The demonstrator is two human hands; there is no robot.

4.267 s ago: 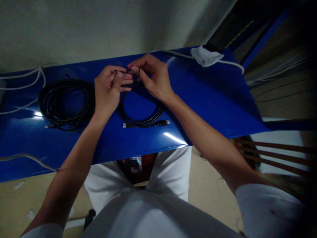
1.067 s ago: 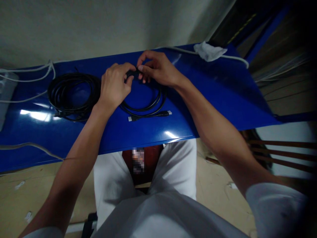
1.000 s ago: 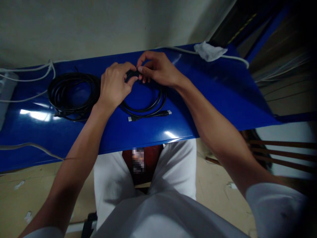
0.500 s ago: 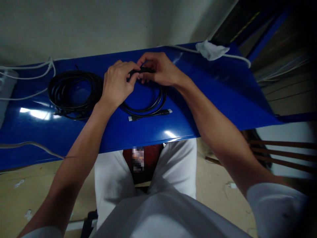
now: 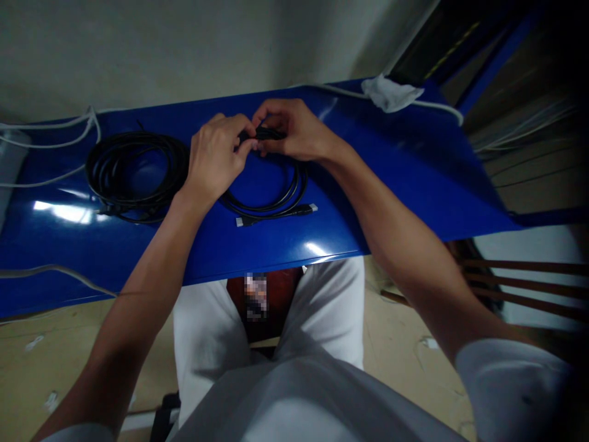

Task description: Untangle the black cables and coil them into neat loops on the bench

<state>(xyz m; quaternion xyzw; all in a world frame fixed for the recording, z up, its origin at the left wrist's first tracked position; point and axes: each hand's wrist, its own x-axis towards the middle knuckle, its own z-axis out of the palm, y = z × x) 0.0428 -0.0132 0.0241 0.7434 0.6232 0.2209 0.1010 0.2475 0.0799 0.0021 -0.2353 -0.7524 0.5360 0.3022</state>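
A coiled black cable (image 5: 294, 193) lies on the blue table (image 5: 396, 178), its two silver-tipped plugs at the front of the loop. At the far side of that coil, my left hand (image 5: 221, 147) pinches the bundled strands between thumb and fingers. My right hand (image 5: 294, 129) grips the same bundle from the right, its fingertips almost touching the left ones. A thin dark strand shows by the right fingers; what it is I cannot make out. Just left of my left hand rests a larger pile of coiled black cables (image 5: 133, 172), touched by neither hand.
White cords (image 5: 50, 144) run over the table's left end beside a pale power strip (image 5: 13, 166). Another cord (image 5: 55, 269) crosses the front left edge. A crumpled white bag (image 5: 391, 93) lies at the back right, and a wall (image 5: 184, 55) rises behind.
My fingers have shifted slightly at the bundle, and a thin strand now shows above it by my right fingers. The whole view has moved a little; the cables lie as before.
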